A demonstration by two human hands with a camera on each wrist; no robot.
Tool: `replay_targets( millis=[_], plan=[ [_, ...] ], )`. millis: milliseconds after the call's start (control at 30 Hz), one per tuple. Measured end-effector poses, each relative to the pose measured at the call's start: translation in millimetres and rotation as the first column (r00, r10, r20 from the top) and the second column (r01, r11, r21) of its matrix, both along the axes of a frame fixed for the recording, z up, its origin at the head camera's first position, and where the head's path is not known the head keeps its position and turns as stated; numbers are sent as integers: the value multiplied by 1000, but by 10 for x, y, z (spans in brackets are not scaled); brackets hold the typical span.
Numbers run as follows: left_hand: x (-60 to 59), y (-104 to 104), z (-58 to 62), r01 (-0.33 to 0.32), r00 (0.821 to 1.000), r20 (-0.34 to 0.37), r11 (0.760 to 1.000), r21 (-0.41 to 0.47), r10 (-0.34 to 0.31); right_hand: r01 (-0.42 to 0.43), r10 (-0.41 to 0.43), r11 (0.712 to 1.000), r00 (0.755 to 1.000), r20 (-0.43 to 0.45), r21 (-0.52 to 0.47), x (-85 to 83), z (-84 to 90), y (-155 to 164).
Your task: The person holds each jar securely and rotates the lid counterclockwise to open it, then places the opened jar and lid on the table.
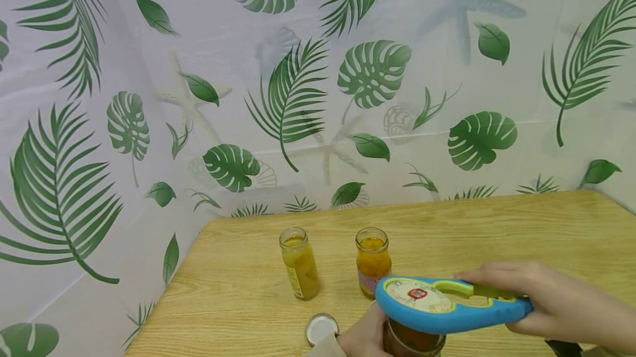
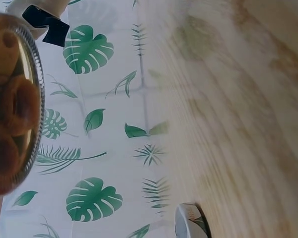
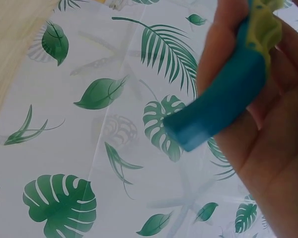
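Observation:
In the head view my left hand [image 1: 365, 335] grips a glass jar [image 1: 412, 340] with brown contents at the bottom edge. The jar's ridged base and the fruit pieces in it [image 2: 15, 104] fill the left side of the left wrist view. A blue and yellow-green jar opener [image 1: 447, 318] sits around the jar's cream lid [image 1: 419, 296], which carries a red label. My right hand [image 1: 541, 296] holds the opener by its handle end. In the right wrist view the blue handle [image 3: 221, 96] lies between thumb and fingers.
Behind the hands stand two lidless jars, one with yellow fruit [image 1: 301, 268] and one with orange fruit [image 1: 372, 263]. A loose metal lid [image 1: 321, 329] lies left of my left hand on the wooden table [image 1: 238, 291]. A leaf-patterned sheet [image 1: 318, 97] hangs behind the table.

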State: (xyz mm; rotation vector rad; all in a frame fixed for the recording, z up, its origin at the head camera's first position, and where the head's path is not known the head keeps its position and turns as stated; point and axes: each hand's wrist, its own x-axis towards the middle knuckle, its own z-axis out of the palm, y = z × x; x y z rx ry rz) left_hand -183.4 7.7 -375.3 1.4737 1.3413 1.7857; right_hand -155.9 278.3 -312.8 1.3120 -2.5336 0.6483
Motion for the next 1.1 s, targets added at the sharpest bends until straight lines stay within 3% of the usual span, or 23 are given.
replay_targets(
  millis=[500,700,800,900,1100],
  plan=[
    [-47,76,38,-17,997,-69,994,107,25,-70,69,997,997,-30,-33,-3,-15,38],
    [-81,75,17,-134,971,-188,988,82,148,-20,21,999,1000,23,-28,-28,-14,99],
    [-64,88,-3,-179,972,-144,982,60,186,-16,16,999,1000,17,-39,-62,-19,148],
    [-37,104,-19,-209,977,-37,978,12,209,7,-4,999,999,54,-51,-94,-15,209],
    [-69,182,-84,-333,943,-14,939,-84,334,139,-137,990,989,52,-20,-137,-11,345]
  ],
)
